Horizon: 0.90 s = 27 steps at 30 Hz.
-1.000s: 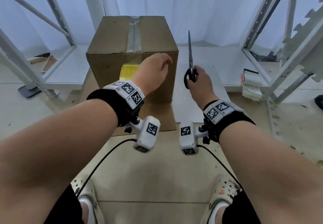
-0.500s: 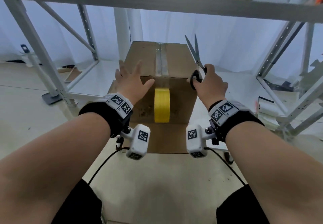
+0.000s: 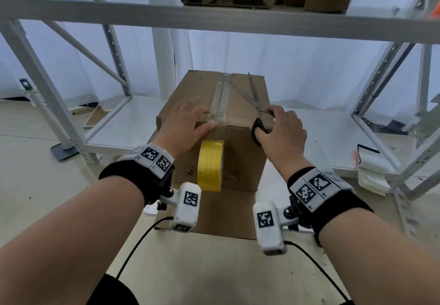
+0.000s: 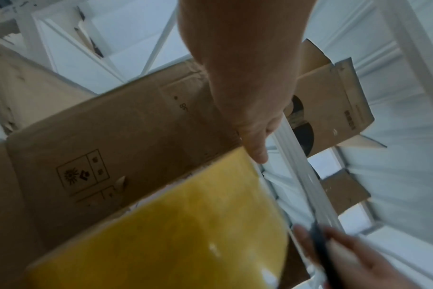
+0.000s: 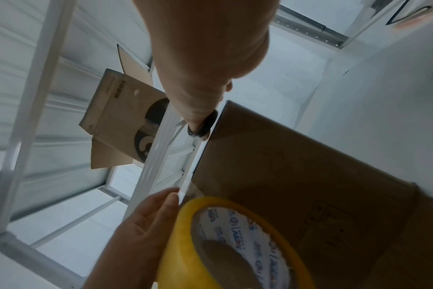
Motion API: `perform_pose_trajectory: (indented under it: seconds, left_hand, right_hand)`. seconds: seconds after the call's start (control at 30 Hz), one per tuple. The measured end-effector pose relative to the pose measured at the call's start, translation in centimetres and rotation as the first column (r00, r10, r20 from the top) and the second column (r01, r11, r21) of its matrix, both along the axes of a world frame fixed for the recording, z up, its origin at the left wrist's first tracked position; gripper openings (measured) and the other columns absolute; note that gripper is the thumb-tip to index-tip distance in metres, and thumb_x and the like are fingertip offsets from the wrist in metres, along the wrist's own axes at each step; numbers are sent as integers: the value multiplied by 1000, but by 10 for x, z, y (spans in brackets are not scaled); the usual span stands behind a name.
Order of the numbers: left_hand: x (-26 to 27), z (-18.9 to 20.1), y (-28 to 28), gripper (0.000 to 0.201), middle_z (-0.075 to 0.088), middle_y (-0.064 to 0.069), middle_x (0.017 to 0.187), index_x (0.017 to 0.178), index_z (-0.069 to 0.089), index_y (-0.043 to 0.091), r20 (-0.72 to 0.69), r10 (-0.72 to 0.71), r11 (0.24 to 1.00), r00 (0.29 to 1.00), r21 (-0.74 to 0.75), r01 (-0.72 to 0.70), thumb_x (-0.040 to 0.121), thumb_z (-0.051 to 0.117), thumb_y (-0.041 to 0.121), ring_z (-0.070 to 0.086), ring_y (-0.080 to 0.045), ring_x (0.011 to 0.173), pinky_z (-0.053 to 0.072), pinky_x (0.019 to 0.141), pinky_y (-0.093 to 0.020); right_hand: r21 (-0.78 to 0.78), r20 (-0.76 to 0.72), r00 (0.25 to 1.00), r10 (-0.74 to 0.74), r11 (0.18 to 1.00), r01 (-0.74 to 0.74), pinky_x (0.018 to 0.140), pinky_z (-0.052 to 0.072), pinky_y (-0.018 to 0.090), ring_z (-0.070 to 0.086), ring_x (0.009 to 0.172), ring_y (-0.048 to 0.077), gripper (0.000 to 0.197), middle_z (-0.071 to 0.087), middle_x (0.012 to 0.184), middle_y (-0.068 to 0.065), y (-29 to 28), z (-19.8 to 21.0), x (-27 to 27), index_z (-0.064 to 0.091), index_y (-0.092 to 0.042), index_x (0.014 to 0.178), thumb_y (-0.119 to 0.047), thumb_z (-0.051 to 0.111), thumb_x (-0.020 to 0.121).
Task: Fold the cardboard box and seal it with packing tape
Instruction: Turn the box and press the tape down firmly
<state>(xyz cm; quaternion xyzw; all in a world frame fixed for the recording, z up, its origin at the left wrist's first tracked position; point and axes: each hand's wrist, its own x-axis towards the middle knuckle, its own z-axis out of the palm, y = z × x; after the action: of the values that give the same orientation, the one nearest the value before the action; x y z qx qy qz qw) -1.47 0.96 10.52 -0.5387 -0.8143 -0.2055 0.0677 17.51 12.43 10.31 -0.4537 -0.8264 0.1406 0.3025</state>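
1. Since half a second ago: left hand (image 3: 184, 123) slid up from the near face of the cardboard box (image 3: 242, 152) onto its top; scissors (image 3: 256, 104) lowered over the top with blades spread wider; tape roll (image 3: 210, 165) still hanging on the near face.

2. Head view: one box, matte brown corrugated board, upright and squarish, standing on a flat cardboard sheet (image 3: 228, 212). One glossy clear tape strip (image 3: 221, 100) along the top seam and over the near edge. Left hand lying flat on the box top left of the strip, fingers straight, thumb at the near edge, gripping nothing. Right hand (image 3: 278, 133) at the box's near right corner, thumb through a black loop, holding the one pair of scissors; two slim metal blades parted in a V above the top. One yellow roll, smooth and round, against the near face below the strip. Two more boxes on the grey metal shelf (image 3: 95, 13) above the box.

3. Left wrist view: thumb (image 4: 256, 150) straight at the box edge; blurred yellow roll (image 4: 185, 234) just below; printed handling symbols on the brown face.

4. Right wrist view: thumb (image 5: 198, 115) curled through the black scissor loop beside the box corner; roll (image 5: 235, 244) near the box face, printed white inner core visible; left hand (image 5: 141, 230) open beside it.
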Motion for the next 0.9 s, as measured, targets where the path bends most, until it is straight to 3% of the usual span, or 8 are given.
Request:
perform_pose_trajectory:
  seconds: [0.1, 0.27, 0.37, 0.5, 0.6, 0.7, 0.8, 0.9]
  left_hand:
    - [-2, -4, 6, 41, 52, 5, 135, 131, 54, 30, -9, -172, 985, 985, 28, 172, 93, 50, 44, 42, -19, 128, 29, 108, -41]
    - [-11, -9, 15, 37, 57, 10, 116, 124, 59, 39, -24, -125, 991, 992, 48, 126, 89, 54, 49, 43, -17, 115, 30, 99, -38]
    - [-11, -7, 20, 38, 55, 10, 113, 124, 59, 38, -44, -120, 992, 992, 38, 122, 88, 54, 51, 42, -17, 112, 30, 97, -37]
    - [-10, -6, 17, 39, 57, 10, 113, 123, 61, 34, 9, -131, 990, 991, 60, 130, 87, 57, 48, 43, -16, 110, 30, 97, -35]
    - [-11, -6, 10, 34, 61, 5, 118, 119, 63, 25, 104, -166, 982, 981, 107, 155, 87, 62, 37, 49, -17, 113, 35, 100, -35]
    - [-7, -6, 0, 25, 59, 1, 115, 111, 65, 20, 145, -161, 980, 976, 143, 140, 87, 64, 28, 51, -17, 110, 39, 99, -34]
    - [6, -7, -12, 9, 51, 3, 95, 93, 57, 20, 221, -60, 974, 973, 226, 9, 90, 61, 28, 50, -12, 87, 44, 81, -24]
    - [24, -5, -20, 27, 54, 3, 87, 105, 48, 16, 504, -13, 998, 864, 58, -19, 92, 56, 38, 54, -12, 79, 46, 68, -23]
  right_hand:
    - [39, -2, 998, 65, 997, -65, 97, 35, 39, 46, 117, 26, 50, 57, 123, 3, -2, 9, -8, 47, -27, 134, -38, 60, 86]
    - [-33, 116, 987, 115, 993, -112, 93, 42, 39, 53, 108, 27, 52, 61, 115, 5, 1, 20, -22, 46, -20, 130, -33, 66, 84]
    - [-85, 169, 975, 145, 988, -132, 79, 47, 36, 56, 92, 25, 49, 57, 98, 5, 13, 36, -32, 45, -12, 117, -27, 72, 79]
    - [-139, 378, 895, 236, 971, -197, 83, 44, 33, 56, 102, 27, 39, 60, 109, 11, 26, 54, -43, 56, -5, 115, -21, 71, 83]
    - [-169, 525, 794, 306, 952, -255, 74, 42, 31, 55, 90, 27, 22, 62, 107, 15, 26, 55, -44, 59, -2, 106, -17, 62, 89]
    - [-27, 582, 790, 195, 975, -221, 70, 40, 33, 54, 87, 28, 10, 62, 102, 14, 16, 50, -42, 58, -7, 95, -12, 50, 93]
    - [291, 556, 831, 23, 931, -220, 86, 40, 40, 50, 107, 30, 21, 58, 110, 11, 1, 45, -41, 61, -12, 106, -11, 45, 92]
    - [262, 387, 865, 319, 862, -435, 88, 41, 34, 55, 104, 25, 27, 61, 110, 8, -13, 31, -45, 65, -12, 112, -19, 44, 97]
